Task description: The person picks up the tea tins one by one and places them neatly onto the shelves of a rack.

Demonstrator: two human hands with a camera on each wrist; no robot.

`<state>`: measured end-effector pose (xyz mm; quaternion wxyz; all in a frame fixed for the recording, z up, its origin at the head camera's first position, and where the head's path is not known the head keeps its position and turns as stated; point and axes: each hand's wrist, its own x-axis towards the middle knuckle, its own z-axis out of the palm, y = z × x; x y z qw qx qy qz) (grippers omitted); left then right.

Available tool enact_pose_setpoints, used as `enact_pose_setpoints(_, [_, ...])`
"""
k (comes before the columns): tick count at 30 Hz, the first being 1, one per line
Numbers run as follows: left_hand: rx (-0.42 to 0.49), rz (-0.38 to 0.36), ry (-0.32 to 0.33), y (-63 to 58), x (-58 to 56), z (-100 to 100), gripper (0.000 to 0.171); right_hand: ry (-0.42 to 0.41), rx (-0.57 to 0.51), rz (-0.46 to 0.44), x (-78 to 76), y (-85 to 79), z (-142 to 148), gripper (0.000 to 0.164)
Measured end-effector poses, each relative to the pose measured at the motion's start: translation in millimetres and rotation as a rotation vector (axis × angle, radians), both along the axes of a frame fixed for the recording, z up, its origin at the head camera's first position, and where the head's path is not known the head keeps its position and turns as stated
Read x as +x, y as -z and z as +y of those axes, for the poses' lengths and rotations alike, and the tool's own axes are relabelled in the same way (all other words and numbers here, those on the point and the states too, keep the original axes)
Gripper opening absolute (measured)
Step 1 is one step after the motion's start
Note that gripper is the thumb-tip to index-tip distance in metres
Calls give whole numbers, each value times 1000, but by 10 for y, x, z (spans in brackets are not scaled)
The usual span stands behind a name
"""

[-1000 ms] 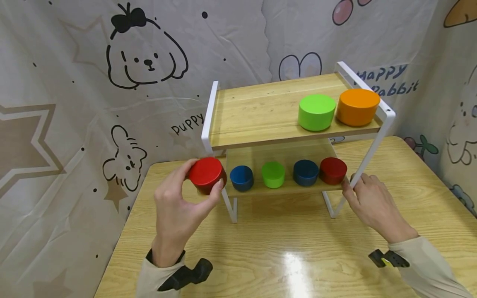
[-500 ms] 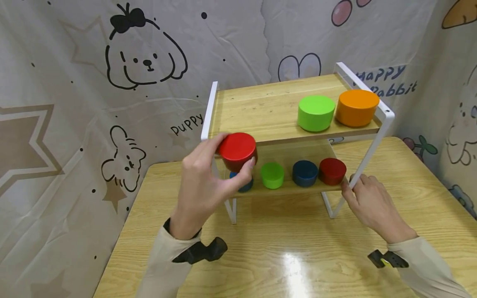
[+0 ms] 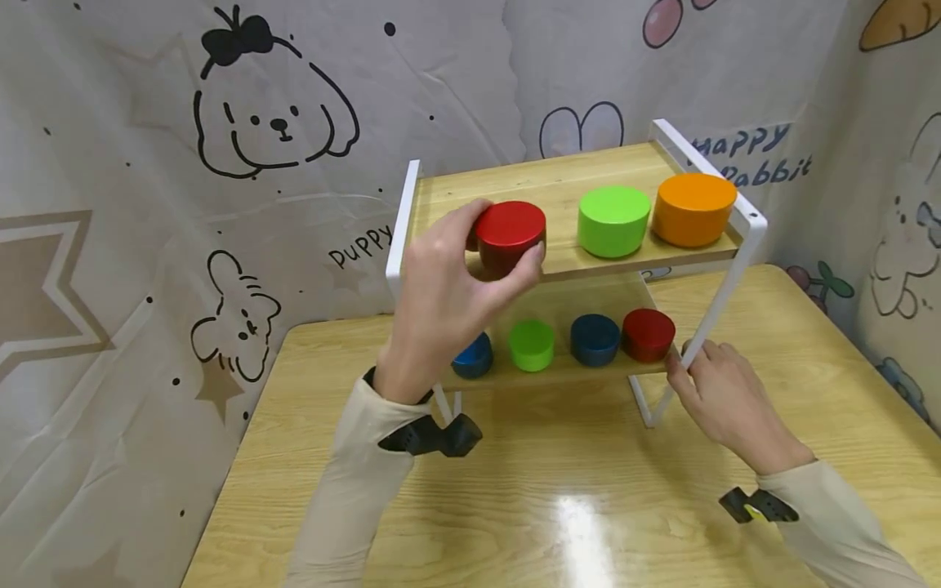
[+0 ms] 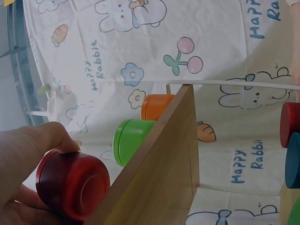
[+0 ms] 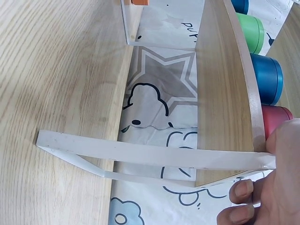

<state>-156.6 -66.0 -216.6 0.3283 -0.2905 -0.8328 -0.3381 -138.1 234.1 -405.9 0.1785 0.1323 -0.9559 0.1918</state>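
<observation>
My left hand (image 3: 452, 302) holds a red round lidded tin (image 3: 512, 224) between thumb and fingers, at the front edge of the rack's upper wooden shelf (image 3: 459, 192). In the left wrist view the underside of this red tin (image 4: 86, 187) shows, close beside the board's edge. Right of it on that shelf stand a bright green tin (image 3: 613, 222) and an orange tin (image 3: 694, 211). My right hand (image 3: 724, 400) grips the rack's white right front leg (image 3: 715, 306) at the lower shelf's corner; in the right wrist view its fingertips (image 5: 242, 189) curl beside the frame.
On the lower shelf (image 3: 507, 378) stand a blue tin (image 3: 474, 359), partly behind my left hand, a green tin (image 3: 532, 345), a dark blue tin (image 3: 595, 340) and a dark red tin (image 3: 648, 336). The rack stands on a wooden table (image 3: 515, 506) before a printed cloth (image 3: 309, 212).
My left hand has carried the red tin up and to the right, from beside the rack's left leg to the upper shelf's front edge. The right hand keeps its grip on the leg.
</observation>
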Motion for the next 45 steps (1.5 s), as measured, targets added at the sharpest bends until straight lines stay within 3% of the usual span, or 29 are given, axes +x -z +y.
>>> enact_pose_setpoints(9, [18, -123, 35, 7, -147, 98, 41, 2, -2, -12, 1, -13, -13, 33])
enact_pose_setpoints(17, [14, -109, 18, 25, -199, 159, 42, 13, 1, -32, -1, -22, -25, 33])
enact_pose_setpoints(45, [-17, -82, -13, 80, -207, 174, 46, 8, -7, -12, 0, -1, -33, 30])
